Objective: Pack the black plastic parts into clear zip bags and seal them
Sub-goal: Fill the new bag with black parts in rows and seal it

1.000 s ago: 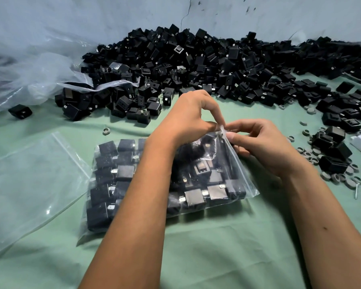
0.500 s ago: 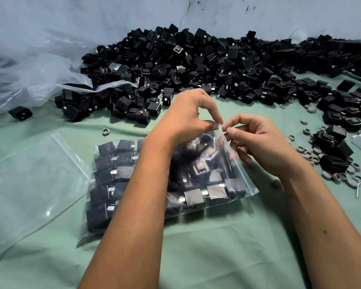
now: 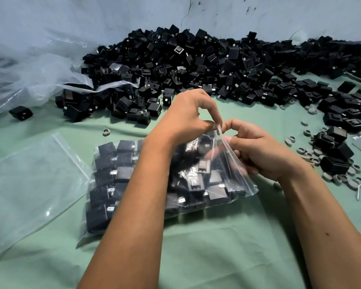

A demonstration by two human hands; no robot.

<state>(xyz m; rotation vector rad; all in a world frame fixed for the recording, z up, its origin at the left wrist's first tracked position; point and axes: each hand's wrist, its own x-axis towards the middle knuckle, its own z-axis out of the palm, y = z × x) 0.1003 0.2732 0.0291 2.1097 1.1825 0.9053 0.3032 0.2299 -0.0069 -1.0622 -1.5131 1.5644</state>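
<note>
Your filled clear zip bag of black plastic parts (image 3: 146, 184) lies on the green cloth (image 3: 206, 247) under your forearms; expect it heavy and lumpy, its film thin and slippery, so hold it only by the stiffer zip strip. Your left hand (image 3: 188, 119) and right hand (image 3: 256, 151) both pinch the raised top corner there, fingers curled. Since a second ago that corner has lifted slightly and your fingertips have closed together. An empty clear bag (image 3: 29, 184) lies left; the loose black pile (image 3: 196, 69) sits beyond.
</note>
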